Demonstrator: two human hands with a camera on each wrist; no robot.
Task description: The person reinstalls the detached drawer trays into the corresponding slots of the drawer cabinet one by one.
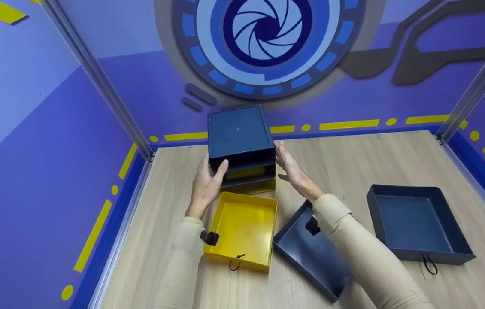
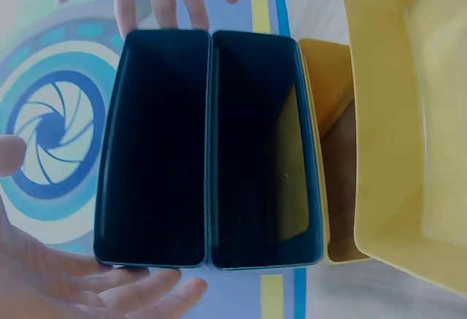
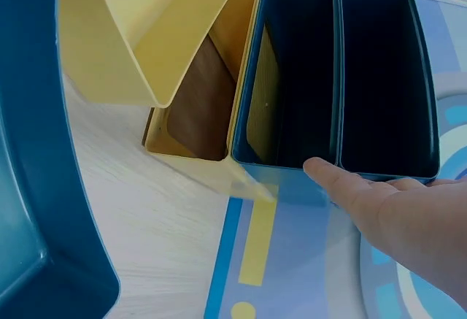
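Note:
Stacked dark blue drawer housings [image 1: 239,131] stand near the back wall, their two openings facing me. Under them is a yellow housing [image 1: 264,187], its front partly behind a yellow drawer [image 1: 247,227]. My left hand [image 1: 206,185] lies along the left side of the blue stack, fingers extended, thumb by the front edge. On the opposite side my right hand [image 1: 293,171] rests its straight fingers against the wall of the stack. In the right wrist view, both blue compartments [image 3: 383,78] are hollow, with a yellow patch seen inside the lower one.
A dark blue drawer [image 1: 307,253] lies askew under my right forearm. Another dark blue drawer [image 1: 414,219] with a black loop pull sits on the right of the wooden table [image 1: 152,240]. Purple panels [image 1: 139,94] enclose the back and sides.

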